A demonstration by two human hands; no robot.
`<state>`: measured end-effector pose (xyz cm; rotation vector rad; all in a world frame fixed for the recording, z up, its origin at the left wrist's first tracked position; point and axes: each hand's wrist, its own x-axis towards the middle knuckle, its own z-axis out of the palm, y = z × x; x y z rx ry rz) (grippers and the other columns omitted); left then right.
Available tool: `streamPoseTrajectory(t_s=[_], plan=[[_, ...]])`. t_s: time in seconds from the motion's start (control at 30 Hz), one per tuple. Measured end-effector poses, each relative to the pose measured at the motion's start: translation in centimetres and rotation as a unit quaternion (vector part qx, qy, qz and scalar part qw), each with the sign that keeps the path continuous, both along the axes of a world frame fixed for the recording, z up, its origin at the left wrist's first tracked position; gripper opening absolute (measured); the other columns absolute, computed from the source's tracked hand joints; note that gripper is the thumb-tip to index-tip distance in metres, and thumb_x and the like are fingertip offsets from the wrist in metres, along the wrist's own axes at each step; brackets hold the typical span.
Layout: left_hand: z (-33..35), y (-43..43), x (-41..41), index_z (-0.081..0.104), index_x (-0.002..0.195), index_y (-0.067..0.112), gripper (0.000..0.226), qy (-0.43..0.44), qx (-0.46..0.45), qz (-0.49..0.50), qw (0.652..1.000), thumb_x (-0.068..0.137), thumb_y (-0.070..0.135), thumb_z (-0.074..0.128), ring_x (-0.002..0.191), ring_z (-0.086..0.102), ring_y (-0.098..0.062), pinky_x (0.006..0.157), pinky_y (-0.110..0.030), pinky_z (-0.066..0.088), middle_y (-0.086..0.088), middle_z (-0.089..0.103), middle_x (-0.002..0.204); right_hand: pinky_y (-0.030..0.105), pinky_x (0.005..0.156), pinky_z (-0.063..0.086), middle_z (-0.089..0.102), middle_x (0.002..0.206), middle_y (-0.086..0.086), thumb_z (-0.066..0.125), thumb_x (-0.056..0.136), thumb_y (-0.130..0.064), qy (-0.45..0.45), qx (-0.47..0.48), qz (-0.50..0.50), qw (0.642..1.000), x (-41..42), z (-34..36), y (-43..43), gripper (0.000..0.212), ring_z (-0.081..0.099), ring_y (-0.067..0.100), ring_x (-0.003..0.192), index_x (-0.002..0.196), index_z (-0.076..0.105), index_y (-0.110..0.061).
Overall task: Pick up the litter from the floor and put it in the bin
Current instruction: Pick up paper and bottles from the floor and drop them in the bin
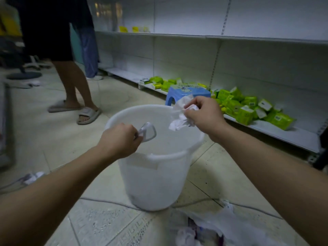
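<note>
Head view: your left hand curls its fingers round the handle of the bin, steadying it. Your right hand pinches the crumpled white litter just over the far rim. Bring it toward the opening's middle before loosening, so nothing catches the rim or falls outside.

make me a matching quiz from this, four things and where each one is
Things:
1 paper
2 handle
3 green packs
4 stool

Places:
a on the low shelf
b in the right hand
c behind the bin
d in the left hand

Pairs: 1-b, 2-d, 3-a, 4-c
</note>
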<state>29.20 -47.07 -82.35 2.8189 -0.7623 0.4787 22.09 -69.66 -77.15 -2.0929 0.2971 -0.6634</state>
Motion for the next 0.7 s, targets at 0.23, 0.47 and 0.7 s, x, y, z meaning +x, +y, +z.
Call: streamPoseTrajectory(t_s=[0.23, 0.47, 0.7], plan=[[-2.3, 0.0, 1.4, 0.069, 0.094, 0.023, 0.028, 0.076, -0.074, 0.055, 0.993, 0.082, 0.046, 0.059, 0.066, 0.058, -0.013, 0.057, -0.027, 0.05, 0.004, 0.065, 0.078, 0.031, 0.089, 0.043, 0.06, 0.131, 0.002, 0.062, 0.087, -0.026, 0.244, -0.17, 0.125, 0.947, 3.0, -6.1, 2.2, 0.045, 0.059, 0.022, 0.109, 0.131, 0.055, -0.031], [-3.3, -2.2, 0.4, 0.047, 0.133, 0.021, 0.067, 0.038, -0.003, 0.047, 0.998, 0.08, 0.061, 0.055, 0.115, 0.048, -0.026, 0.095, -0.042, 0.037, -0.009, 0.054, 0.13, 0.041, 0.104, 0.041, 0.046, 0.146, -0.002, 0.069, 0.079, -0.046, 0.237, -0.272, 0.108, 0.926, 1.4, -7.1, 0.6, 0.071, 0.047, 0.021, 0.128, 0.142, 0.039, -0.034], [-2.2, -2.8, -4.5, 0.05, 0.129, 0.026, 0.058, -0.009, -0.08, -0.165, 0.983, 0.081, 0.056, 0.055, 0.114, 0.049, -0.018, 0.091, -0.035, 0.039, 0.0, 0.056, 0.127, 0.037, 0.107, 0.032, 0.037, 0.152, -0.007, 0.073, 0.075, -0.049, 0.189, -0.294, 0.128, 0.928, -1.6, -4.6, -1.4, 0.082, 0.035, 0.016, 0.136, 0.145, 0.032, -0.036]])
